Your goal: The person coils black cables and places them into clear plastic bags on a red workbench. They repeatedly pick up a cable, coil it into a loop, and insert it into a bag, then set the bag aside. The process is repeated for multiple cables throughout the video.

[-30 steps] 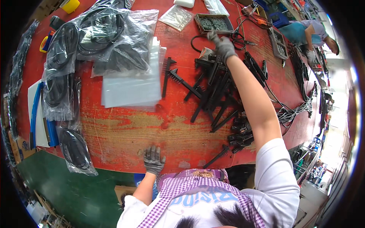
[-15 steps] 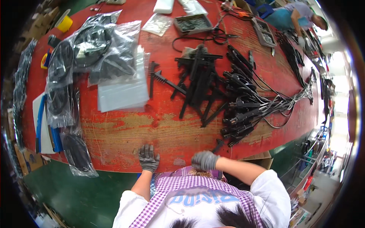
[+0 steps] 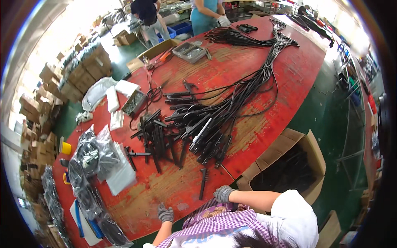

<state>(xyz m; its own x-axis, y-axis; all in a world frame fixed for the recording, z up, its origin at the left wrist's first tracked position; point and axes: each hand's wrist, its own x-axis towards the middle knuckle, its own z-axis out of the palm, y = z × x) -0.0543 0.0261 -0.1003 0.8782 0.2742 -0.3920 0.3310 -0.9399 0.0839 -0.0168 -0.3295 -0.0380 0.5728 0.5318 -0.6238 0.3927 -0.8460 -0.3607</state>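
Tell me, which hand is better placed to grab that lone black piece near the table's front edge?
Probably the right hand: it is close to the black piece, with nothing between them. The left hand is farther off, toward the person's left.

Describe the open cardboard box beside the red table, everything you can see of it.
The cardboard box is plain brown, with thin, straight-edged walls and its top open. Its flaps are spread outward, one long flap lying along the side nearest the red table. Inside is a dark, jumbled mass, too dim to identify. It stands right of the table's near edge; the right forearm hides part of its near side. Whether a flap touches the table is unclear.
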